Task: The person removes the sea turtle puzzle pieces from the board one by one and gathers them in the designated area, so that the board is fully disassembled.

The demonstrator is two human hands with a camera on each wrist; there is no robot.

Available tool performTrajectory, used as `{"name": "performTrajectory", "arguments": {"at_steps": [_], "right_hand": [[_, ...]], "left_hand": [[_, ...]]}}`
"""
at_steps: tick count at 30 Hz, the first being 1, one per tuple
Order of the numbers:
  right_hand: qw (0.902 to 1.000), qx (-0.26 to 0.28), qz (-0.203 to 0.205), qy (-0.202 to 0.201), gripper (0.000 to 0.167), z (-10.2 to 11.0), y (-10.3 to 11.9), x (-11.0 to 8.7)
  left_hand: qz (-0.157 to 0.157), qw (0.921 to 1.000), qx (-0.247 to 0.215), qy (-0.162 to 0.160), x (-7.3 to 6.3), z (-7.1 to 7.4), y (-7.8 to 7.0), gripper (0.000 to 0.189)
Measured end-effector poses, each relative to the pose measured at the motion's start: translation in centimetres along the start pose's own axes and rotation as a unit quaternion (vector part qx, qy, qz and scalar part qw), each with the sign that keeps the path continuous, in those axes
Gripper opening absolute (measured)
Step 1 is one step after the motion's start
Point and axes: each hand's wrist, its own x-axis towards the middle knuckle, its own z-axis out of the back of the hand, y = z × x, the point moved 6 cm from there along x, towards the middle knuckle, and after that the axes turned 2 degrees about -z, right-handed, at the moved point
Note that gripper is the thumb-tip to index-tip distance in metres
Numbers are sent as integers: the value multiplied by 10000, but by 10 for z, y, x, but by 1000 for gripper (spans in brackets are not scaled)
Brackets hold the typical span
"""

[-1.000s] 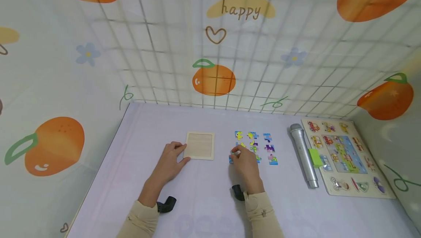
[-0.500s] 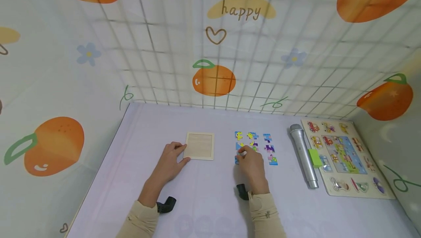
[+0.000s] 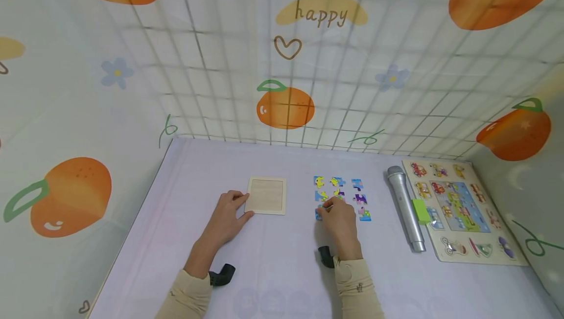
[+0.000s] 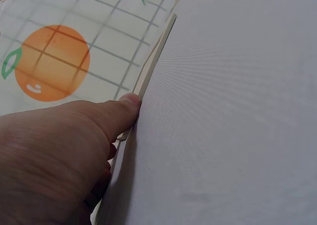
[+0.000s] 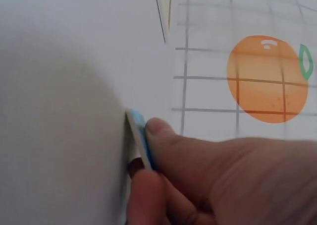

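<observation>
In the head view, my left hand (image 3: 225, 217) grips the lower left corner of a square wooden puzzle tray (image 3: 266, 195), which lies flat. The left wrist view shows my thumb against the edge of the tray (image 4: 157, 54). My right hand (image 3: 339, 221) pinches a blue jigsaw piece (image 5: 141, 131) between thumb and fingers. This piece (image 3: 318, 214) is at the lower left of several jigsaw pieces laid in loose rows, such as a yellow-and-blue piece (image 3: 338, 181) and a purple piece (image 3: 360, 199). My right hand hides part of the lower rows.
A silver microphone (image 3: 406, 209) lies right of the jigsaw pieces. Beside it are a green block (image 3: 421, 212) and a wooden picture board (image 3: 462, 245). A printed curtain (image 3: 211, 89) rises behind the table. Black curved mounts (image 3: 223, 275) stick out near both wrists.
My right hand has slid a little to the right with the blue jigsaw piece, bringing it roughly under the left column. My left hand and the wooden puzzle tray have stayed put.
</observation>
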Motion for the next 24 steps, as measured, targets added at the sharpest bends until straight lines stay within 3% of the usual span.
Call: {"name": "performTrajectory", "arguments": {"at_steps": [7,24], "right_hand": [[9996,-62,203,-192,18,1,0,1],[9981,-504,200,-298,24,2,3,0]], "left_hand": [[45,10000,-11,66,1,1,-1,59],[7,10000,-20,-6,2,1,-2,59]]}}
